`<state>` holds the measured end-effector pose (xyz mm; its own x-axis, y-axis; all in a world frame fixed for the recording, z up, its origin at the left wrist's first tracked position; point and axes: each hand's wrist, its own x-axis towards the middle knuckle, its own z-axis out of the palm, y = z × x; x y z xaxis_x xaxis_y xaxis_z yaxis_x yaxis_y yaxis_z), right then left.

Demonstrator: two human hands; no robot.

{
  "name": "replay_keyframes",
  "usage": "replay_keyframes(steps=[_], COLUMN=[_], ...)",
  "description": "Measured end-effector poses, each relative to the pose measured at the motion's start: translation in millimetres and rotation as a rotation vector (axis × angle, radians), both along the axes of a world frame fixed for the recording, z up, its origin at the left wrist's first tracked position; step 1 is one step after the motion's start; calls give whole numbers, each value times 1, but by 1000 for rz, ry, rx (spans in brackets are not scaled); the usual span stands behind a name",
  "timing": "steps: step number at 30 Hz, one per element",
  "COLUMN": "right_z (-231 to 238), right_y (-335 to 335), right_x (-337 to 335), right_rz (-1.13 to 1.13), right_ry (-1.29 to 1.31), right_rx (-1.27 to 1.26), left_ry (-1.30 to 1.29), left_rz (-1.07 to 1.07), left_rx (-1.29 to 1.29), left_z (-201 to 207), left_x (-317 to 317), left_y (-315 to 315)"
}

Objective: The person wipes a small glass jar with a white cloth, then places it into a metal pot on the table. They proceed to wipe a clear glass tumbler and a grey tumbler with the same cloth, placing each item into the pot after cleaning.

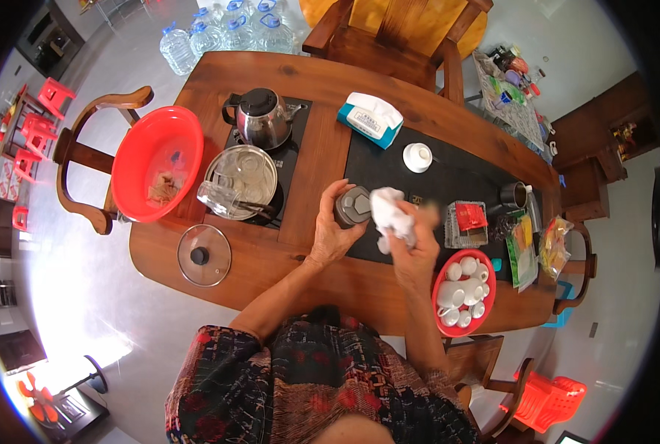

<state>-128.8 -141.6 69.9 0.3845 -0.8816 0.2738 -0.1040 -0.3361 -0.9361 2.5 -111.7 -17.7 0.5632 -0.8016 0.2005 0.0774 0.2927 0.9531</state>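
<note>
Over the front middle of the wooden table [300, 192], my left hand [330, 233] is wrapped round a small grey container [353, 205] with a dark body and a lighter top. What kind of container it is, I cannot make out. My right hand [416, 255] grips a crumpled white cloth [390, 214] just right of the container; the fingers are partly blurred. Whether the cloth touches the container is unclear. Beyond my hands, a white cup [417, 157] sits on the black inset panel [463, 177], near a teal-and-white tissue pack [371, 119].
At left stand a red basin [123, 163], a kettle [262, 118], a pot [250, 163] of glassware and a glass lid [204, 255]. A red tray [440, 285] of white cups, a clear box [452, 240] and packets [522, 255] sit at right. Chairs [396, 44] surround the table.
</note>
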Motion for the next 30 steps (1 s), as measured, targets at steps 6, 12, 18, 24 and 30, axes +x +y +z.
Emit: replay_keyframes(steps=[6,12,18,24,30], right_z=[13,22,19,14,12], right_y=[26,43,95,92,84], right_x=[16,16,14,16,18], right_rz=[47,38,55,0,87], right_ry=[286,217,405,261,83], right_rx=[-397,-279,-516,-334,-205], left_ry=[-416,-448,-522,-609,-704], left_rz=[77,88,198,100,98], left_rx=[61,121,204,216,194], left_z=[30,52,46,51,63], left_x=[0,-10,-5,3,5], left_y=[49,79,98,114,121])
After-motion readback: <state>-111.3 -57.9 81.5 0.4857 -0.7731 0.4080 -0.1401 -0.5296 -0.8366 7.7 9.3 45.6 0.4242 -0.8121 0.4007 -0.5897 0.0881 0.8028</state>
